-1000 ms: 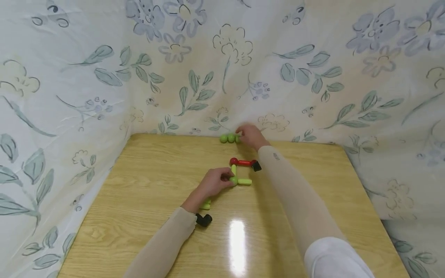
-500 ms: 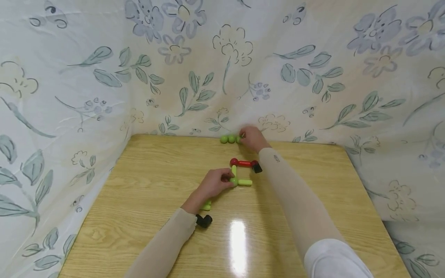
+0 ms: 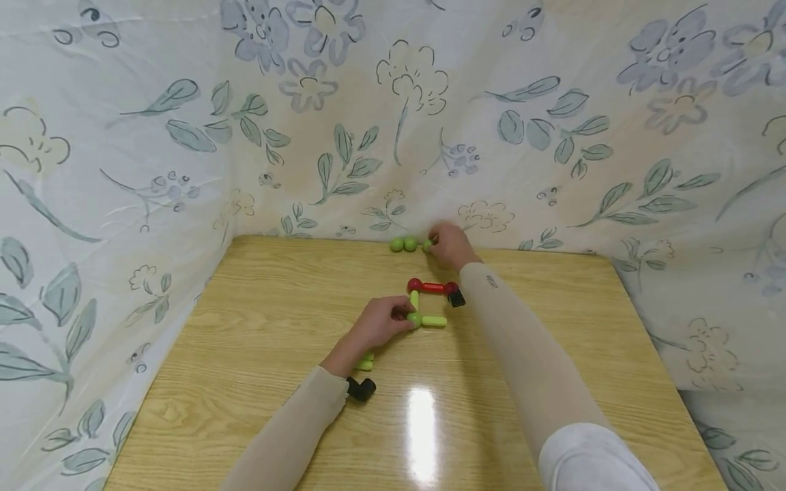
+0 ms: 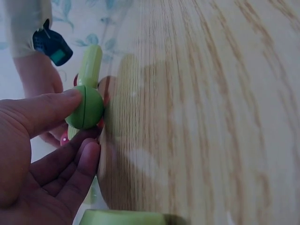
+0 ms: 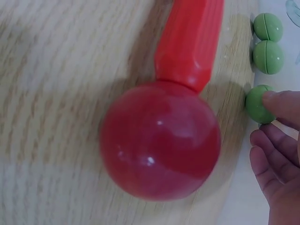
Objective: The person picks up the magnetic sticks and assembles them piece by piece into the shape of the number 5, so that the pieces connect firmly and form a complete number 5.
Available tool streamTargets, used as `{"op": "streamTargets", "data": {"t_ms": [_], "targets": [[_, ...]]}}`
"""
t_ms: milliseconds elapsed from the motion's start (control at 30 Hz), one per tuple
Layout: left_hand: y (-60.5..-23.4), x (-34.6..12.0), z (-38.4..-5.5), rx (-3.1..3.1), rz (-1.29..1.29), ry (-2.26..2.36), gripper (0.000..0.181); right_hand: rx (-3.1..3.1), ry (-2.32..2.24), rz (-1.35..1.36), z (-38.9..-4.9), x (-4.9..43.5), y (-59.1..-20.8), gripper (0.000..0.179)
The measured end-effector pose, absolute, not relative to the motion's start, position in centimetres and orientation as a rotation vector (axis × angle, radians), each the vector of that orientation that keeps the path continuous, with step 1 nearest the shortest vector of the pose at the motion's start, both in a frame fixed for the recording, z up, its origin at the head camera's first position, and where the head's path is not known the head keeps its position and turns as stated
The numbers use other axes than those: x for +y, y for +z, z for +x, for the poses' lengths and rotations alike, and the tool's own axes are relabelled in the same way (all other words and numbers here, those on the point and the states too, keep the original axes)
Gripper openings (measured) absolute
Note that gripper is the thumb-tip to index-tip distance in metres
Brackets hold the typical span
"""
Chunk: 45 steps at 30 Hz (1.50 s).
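In the head view my left hand (image 3: 376,323) pinches a green ball (image 3: 414,320) between thumb and fingers. Two light green rods meet at that ball: one rod (image 3: 434,321) points right, the other (image 3: 415,300) leads back to a red ball (image 3: 414,285). A red rod (image 3: 432,288) runs from there to a second red ball (image 3: 451,288), large in the right wrist view. At the table's far edge my right hand (image 3: 451,247) pinches another green ball (image 5: 258,104), a small gap away from two touching green balls (image 5: 268,57).
Light green rods (image 3: 365,362) lie partly hidden beside my left wrist. Black devices are worn at both wrists, the left one (image 3: 361,389) and the right one (image 3: 456,298). Floral cloth (image 3: 344,170) hangs behind the wooden table (image 3: 276,293).
My right hand has drawn one green ball slightly to the right, so a gap now parts it from the other two. The left hand has stayed on its ball.
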<state>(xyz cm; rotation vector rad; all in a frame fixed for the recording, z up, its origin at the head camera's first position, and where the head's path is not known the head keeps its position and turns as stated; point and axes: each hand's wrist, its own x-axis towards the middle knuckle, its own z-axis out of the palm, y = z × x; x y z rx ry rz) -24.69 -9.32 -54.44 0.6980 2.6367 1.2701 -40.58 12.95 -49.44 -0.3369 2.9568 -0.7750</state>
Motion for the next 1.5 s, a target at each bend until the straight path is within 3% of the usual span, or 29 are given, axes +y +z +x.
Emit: {"op": "streamTargets", "data": {"t_ms": [567,1500], "targets": [[-54.2,-9.1,-24.5,2.649,0.701,1.261,0.015,2.942,-1.021,-0.283,-40.3,14.5,-51.4,0.026],[-54.1,-9.1,-24.4,2.659,0.685,1.256,0.016,2.792,-1.378,-0.297,-38.1,17.4,-52.6,0.032]]}}
